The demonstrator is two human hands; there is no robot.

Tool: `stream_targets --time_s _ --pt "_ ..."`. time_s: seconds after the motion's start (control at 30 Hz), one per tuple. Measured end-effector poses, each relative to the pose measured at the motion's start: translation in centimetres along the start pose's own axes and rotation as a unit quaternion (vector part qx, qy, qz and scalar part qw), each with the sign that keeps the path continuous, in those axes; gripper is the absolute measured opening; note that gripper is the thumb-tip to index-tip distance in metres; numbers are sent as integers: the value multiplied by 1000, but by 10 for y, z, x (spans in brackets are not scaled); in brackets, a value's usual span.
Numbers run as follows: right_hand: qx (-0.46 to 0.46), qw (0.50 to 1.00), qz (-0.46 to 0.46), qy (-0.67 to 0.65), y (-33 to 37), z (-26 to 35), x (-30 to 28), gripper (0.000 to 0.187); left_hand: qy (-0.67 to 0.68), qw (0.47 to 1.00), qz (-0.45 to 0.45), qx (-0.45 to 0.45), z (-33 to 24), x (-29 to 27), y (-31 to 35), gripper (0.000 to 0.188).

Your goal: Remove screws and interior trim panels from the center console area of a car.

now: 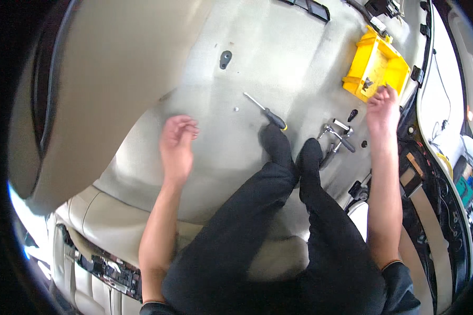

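Observation:
My right hand (383,109) is at the near edge of a yellow plastic bin (358,65), its fingers bent and drawn together over the rim. Whether anything small is between the fingertips is hidden. A few small dark parts (368,84) lie in the bin beside those fingers. My left hand (178,144) hovers above the light grey lining (142,173), fingers loosely curled and apart, with nothing visible in it. Between the hands, a screwdriver (274,119) with a black and yellow handle lies by my left foot. A ratchet wrench (339,138) rests beside my right foot.
A small metal socket (342,125) and a dark oval part (352,115) lie near the ratchet. A small pale piece (236,109) sits left of the screwdriver. A large beige panel (110,68) rises at left. Exposed wiring and trim (431,194) line the right side.

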State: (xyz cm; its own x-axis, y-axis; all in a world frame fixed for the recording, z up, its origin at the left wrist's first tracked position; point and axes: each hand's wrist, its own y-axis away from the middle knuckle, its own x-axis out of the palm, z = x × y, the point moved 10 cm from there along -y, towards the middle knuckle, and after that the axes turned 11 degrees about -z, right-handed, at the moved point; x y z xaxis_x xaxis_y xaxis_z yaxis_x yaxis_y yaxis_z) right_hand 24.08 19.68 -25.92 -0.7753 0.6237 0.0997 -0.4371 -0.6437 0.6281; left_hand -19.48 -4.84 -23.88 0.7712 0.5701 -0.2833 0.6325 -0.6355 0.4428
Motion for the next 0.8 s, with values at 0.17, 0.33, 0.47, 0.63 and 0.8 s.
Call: stream_targets --time_s 0.17,0.33,0.47,0.63,0.8 --pt "2 1000 10 -13 6 13 -13 16 -123 992 6 -28 26 -1 0 21" --pt "-104 950 123 266 80 -47 19 16 -260 963 3 68 47 1 8 27" --pt "-291 615 357 641 123 -164 65 34 -336 932 77 116 43 49 15 30" --pt "-266 450 397 754 123 -238 76 30 -411 892 84 171 41 102 -22 30" --pt "-169 464 485 722 122 -215 100 35 -505 832 180 145 83 116 -39 19"
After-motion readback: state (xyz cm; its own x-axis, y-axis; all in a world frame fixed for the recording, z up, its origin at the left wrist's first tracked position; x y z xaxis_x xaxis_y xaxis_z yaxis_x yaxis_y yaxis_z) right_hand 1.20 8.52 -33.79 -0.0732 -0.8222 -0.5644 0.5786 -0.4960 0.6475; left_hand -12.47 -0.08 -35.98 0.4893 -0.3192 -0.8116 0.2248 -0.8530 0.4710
